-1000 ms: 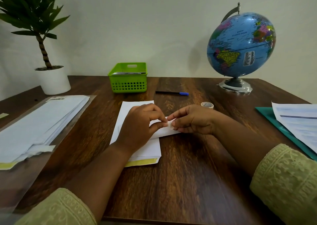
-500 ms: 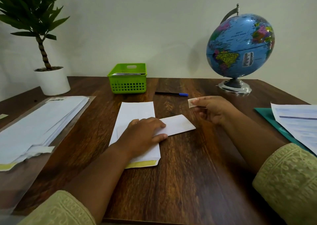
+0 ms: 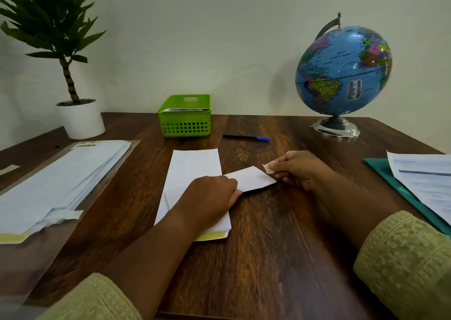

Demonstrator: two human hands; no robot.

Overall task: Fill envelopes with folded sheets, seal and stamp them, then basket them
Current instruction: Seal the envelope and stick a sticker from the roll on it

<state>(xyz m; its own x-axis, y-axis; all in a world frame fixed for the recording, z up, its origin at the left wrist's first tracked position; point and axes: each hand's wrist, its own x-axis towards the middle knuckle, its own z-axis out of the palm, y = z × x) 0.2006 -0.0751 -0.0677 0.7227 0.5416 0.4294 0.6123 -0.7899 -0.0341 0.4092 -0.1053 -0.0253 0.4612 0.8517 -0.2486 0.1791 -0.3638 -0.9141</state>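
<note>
The left hand [image 3: 210,195] is planted on the near end of the small white rectangular paper piece [image 3: 251,179], its fingers laid down on the paper and pressing it to the dark wooden worktop [image 3: 280,246]; they are not curled round anything. This piece looks like the filled envelope, and it lies slantwise across the long white envelope with the yellow strip [image 3: 195,166]. Its long axis runs out to the right, towards the other hand. The right hand [image 3: 302,170] is plainly the nearer one to that free end. Its thumb and fingers are pinched tight on a small pale paper stamp [image 3: 268,167], held just beside the far right corner, though it is hard to tell whether the stamp touches the paper. The stamping step looks to be in hand, needing only a short move left and down onto that corner while the left hand pins the sheet. At the back waits the green plastic basket [image 3: 184,124] with some paper in it, and a blue-capped black pen [image 3: 246,138] lies between.
</note>
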